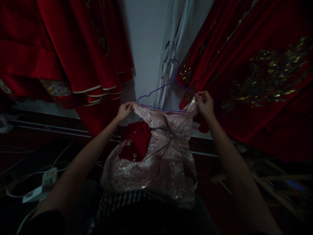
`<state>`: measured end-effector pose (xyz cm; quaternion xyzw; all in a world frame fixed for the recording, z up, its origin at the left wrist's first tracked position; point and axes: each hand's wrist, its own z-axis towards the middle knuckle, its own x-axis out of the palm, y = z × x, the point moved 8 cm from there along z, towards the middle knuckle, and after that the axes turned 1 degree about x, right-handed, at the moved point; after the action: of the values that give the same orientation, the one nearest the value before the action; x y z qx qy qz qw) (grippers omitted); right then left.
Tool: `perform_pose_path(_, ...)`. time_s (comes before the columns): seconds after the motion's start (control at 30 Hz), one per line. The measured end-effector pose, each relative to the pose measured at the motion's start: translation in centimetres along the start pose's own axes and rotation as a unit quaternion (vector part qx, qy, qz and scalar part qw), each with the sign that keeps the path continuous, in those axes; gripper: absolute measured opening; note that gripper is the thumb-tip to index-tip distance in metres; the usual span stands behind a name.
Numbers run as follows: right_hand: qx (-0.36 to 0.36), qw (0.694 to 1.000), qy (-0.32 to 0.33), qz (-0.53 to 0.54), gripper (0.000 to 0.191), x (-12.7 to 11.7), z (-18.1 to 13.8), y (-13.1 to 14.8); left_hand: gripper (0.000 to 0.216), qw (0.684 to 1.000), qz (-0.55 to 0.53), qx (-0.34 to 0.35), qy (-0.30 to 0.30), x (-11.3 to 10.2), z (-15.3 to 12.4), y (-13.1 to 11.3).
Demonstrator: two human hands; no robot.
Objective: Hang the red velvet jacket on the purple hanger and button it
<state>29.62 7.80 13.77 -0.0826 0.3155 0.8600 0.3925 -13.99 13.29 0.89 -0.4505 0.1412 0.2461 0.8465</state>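
A pale pink brocade dress (pixel 171 153) with a shiny pattern and a large red fabric bow or flower (pixel 137 140) lies across my lap. My left hand (pixel 125 110) pinches the left corner of its top edge. At the opposite corner my right hand (pixel 204 103) grips the dress between thumb and fingers, close to the hanger's right arm. A purple hanger (pixel 156 88) stands at the neckline, its lower bar along the top edge and its hook pointing away from me. Whether the hanger is fastened to the dress I cannot tell.
Red garments (pixel 80 49) with gold trim hang at the left, and red sequined ones (pixel 266 78) at the right. Between them is a pale wall or door (pixel 149 39). A power strip (pixel 49 178) with cables lies at lower left. The scene is dark.
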Motion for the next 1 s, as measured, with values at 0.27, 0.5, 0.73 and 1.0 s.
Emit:
perform_pose_path(0.27, 0.013, 0.998, 0.021, 0.055, 0.031, 0.4, 0.3, -0.8, 0.037, 1.0, -0.024, -0.008, -0.006, -0.2, 1.7, -1.7)
perform_pose_path(0.5, 0.024, 0.998, 0.02, 0.058, 0.033, 0.4, -0.1, -0.8, 0.035, 0.994, -0.076, 0.072, -0.004, 2.2, 4.8, -9.4)
perform_pose_path(0.73, 0.05, 0.994, 0.025, 0.092, 0.033, 1.4, 0.0, -1.6, 0.035, 0.957, -0.261, -0.126, 0.023, 1.3, 1.8, -5.2)
perform_pose_path(1.0, 0.056, 0.991, 0.026, 0.121, 0.032, 1.8, -0.2, -1.7, 0.026, 0.841, -0.13, -0.24, 0.466, 5.4, -10.0, -2.0)
